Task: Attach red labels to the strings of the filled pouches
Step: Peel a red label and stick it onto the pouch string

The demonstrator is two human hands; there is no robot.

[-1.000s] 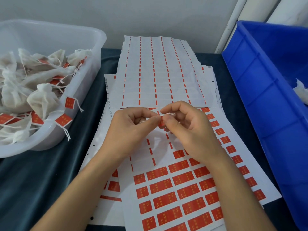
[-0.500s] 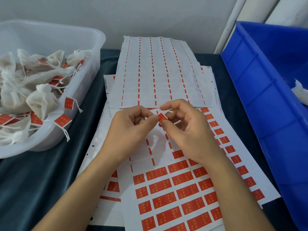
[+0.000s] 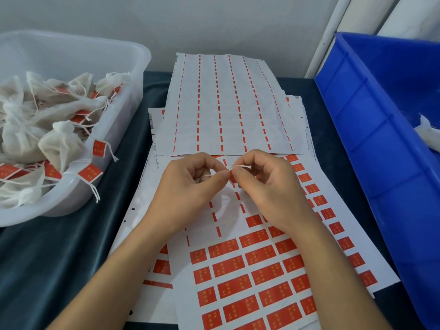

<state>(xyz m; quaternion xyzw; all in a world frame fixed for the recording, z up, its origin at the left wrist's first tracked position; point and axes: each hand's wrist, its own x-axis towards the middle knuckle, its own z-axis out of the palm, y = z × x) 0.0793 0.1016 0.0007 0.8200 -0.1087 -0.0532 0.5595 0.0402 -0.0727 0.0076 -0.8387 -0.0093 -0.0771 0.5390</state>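
Covering a dark table (image 3: 59,258) by a grey wall (image 3: 214,20), label sheets (image 3: 238,282) underlie both grips pinching string (image 3: 240,166).

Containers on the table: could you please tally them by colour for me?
White translucent tub: 1
Blue bin: 1
Total: 2

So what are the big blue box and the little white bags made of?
The blue box looks like hard moulded plastic: smooth, slightly shiny walls with ribs. The white bags in the clear tub seem thin gauzy cloth or mesh paper, crinkled and matte; which one is hard to tell.
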